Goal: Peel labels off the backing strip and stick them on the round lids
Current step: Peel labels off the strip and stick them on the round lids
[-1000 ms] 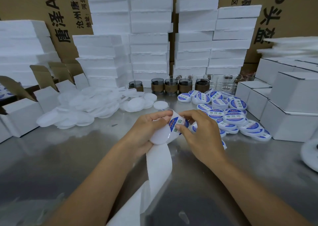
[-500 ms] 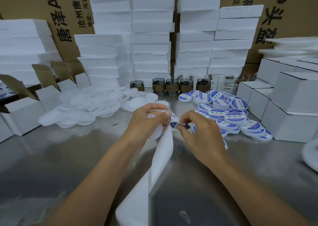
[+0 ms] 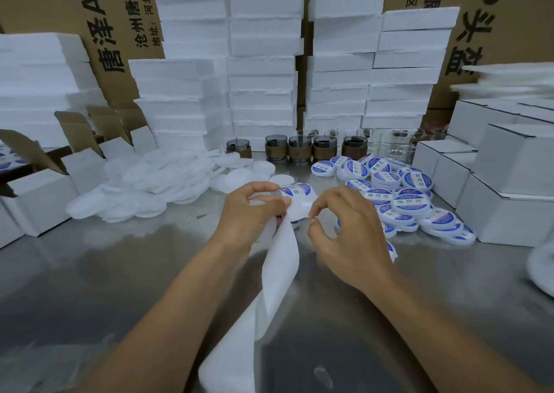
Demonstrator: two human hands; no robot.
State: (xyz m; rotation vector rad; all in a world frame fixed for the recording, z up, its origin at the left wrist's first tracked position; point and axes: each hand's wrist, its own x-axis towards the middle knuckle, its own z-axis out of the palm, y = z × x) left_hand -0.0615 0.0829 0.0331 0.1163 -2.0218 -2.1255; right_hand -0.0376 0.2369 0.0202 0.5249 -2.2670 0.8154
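On your steel table (image 3: pixel 90 287), backed by foam stacks (image 3: pixel 263 63) and cartons (image 3: pixel 120 18) printed 唐泽, your left hand (image 3: pixel 248 213) grips the strip (image 3: pixel 278 266), a blue label (image 3: pixel 299 189) at its bend, your right hand (image 3: pixel 347 234) pinches its edge, and lids (image 3: pixel 410 204) labelled 助焊膏 pile just beside.

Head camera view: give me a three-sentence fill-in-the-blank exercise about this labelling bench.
1. The hand gripping the white paper backing strip is the person's ____ one.
2. The round white lids with blue labels are piled to the ____ of that strip.
3. The plain white round lids without labels are heaped to its ____.

Missing words: left; right; left.
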